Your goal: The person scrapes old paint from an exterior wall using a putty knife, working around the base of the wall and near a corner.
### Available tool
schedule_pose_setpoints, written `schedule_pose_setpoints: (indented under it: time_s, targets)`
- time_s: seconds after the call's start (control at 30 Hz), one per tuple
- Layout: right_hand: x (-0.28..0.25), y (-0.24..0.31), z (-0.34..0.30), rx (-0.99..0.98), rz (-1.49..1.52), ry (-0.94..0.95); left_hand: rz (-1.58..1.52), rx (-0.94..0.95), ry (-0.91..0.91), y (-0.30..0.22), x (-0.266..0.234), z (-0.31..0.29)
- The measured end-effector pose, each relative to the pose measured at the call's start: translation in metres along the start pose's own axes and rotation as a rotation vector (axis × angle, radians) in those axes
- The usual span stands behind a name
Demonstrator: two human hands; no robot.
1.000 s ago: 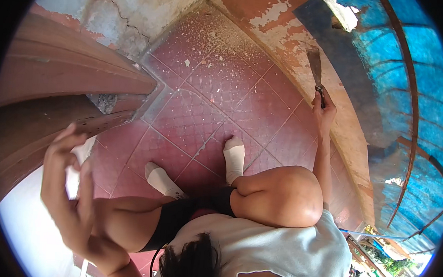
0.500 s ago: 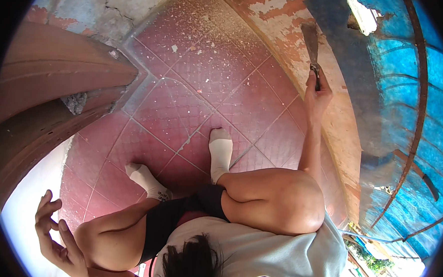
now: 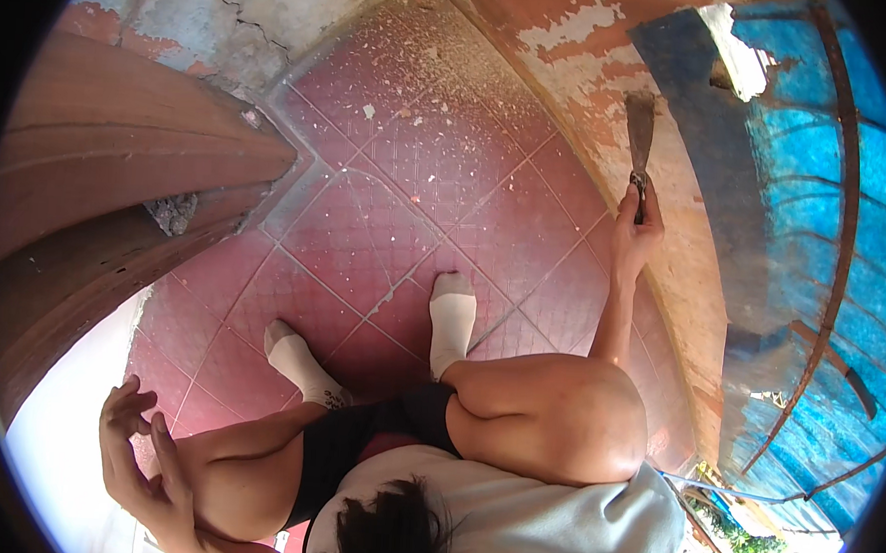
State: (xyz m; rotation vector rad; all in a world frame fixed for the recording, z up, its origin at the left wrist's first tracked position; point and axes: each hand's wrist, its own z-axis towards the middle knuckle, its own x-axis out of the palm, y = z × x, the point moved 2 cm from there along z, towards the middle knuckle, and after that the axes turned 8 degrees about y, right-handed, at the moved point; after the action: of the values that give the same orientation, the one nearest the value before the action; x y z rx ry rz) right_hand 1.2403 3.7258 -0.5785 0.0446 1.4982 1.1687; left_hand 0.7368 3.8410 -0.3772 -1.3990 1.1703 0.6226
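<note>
My right hand (image 3: pixel 638 233) is closed around the handle of a paint scraper (image 3: pixel 640 132), a putty-knife shape with a flat, worn metal blade. The blade points away from me, close to the peeling orange and white wall (image 3: pixel 588 29) on the right. Whether its edge touches the wall I cannot tell. Over by my left knee, my left hand (image 3: pixel 147 466) hangs in the air with loosely bent fingers apart and nothing in it.
Paint flakes and dust lie over the red tiled floor (image 3: pixel 397 189), thickest in the far corner. A brown wooden frame (image 3: pixel 151 121) stands at left beside a cracked wall (image 3: pixel 237 10). Blue sheeting (image 3: pixel 798 195) with dark bars covers the right. My socked feet (image 3: pixel 453 317) rest on the tiles.
My right hand and the scraper have come a little nearer to me along the wall. My left hand has shifted slightly right. The whole view has moved a little.
</note>
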Motion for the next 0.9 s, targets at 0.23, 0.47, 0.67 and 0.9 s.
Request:
schedule_pose_setpoints:
  time_s: [0.23, 0.47, 0.67, 0.9]
  targets:
    - [0.024, 0.012, -0.006, -0.016, 0.189, 0.023, 0.036, -0.025, -0.032, 0.009, -0.004, -0.006]
    - [0.018, 0.025, 0.014, 0.009, 0.162, 0.016, -0.020, -0.090, -0.013, 0.005, 0.005, -0.002]
    - [0.016, 0.012, 0.000, -0.008, 0.150, -0.013, 0.058, 0.014, 0.009, -0.003, 0.006, 0.007]
    - [0.047, 0.010, 0.003, -0.052, 0.209, 0.073, 0.027, -0.123, -0.045, -0.002, 0.000, -0.004]
